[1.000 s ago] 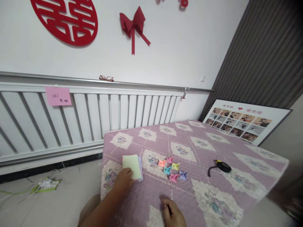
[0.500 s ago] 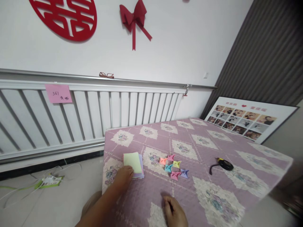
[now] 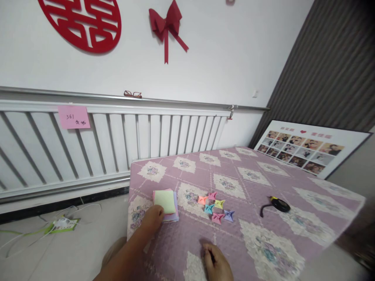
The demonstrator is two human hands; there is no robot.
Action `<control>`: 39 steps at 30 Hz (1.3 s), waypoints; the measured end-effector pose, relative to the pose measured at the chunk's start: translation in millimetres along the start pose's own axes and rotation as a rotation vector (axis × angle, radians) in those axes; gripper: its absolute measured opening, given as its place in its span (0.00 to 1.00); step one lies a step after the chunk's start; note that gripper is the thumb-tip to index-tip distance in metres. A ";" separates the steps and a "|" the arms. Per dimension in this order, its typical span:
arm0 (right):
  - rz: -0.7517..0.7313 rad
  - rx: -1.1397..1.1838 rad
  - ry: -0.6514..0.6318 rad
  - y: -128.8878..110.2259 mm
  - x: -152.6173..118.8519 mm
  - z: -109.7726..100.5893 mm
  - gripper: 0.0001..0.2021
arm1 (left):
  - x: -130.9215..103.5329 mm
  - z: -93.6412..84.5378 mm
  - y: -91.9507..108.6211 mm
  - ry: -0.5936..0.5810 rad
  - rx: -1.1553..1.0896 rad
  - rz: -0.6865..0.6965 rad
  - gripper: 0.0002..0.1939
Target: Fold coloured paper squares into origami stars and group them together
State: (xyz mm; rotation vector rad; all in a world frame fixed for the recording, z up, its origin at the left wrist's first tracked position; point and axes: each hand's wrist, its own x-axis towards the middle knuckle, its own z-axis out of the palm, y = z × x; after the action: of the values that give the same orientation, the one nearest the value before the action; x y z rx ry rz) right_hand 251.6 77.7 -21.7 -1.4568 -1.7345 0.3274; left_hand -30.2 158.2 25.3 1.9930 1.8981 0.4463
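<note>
A stack of coloured paper squares (image 3: 165, 201), pale yellow-green on top, lies on the purple patterned cloth (image 3: 196, 230). At its lower left corner, my left hand (image 3: 152, 220) has its fingers closed on the top sheet's edge. My right hand (image 3: 216, 262) rests near the front edge with its fingers curled together; what they hold, if anything, is hidden. Several small folded paper pieces (image 3: 216, 217) in pink, orange, blue, yellow and purple sit together right of the stack.
A black and yellow tape measure (image 3: 279, 204) with a strap lies at the right. Behind the table runs a white radiator (image 3: 158, 132), with glasses (image 3: 133, 94) on the pipe above. A photo board (image 3: 310, 146) leans at the back right. A power strip (image 3: 63, 224) lies on the floor.
The pale yellow-green top sheet has shifted slightly and turned on the stack, showing more of the sheets below. My left hand has closed more at its corner. My right hand has hardly moved.
</note>
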 end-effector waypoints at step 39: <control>-0.281 -0.041 -0.274 -21.1 -39.7 -5.2 0.18 | -148.9 51.3 47.3 -0.160 -0.158 0.407 0.12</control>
State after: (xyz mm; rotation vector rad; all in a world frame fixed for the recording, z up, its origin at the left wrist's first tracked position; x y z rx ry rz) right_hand 240.3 33.9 -21.2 -1.2172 -2.1485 0.3546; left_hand 27.5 5.8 3.6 2.2324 1.3191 0.5052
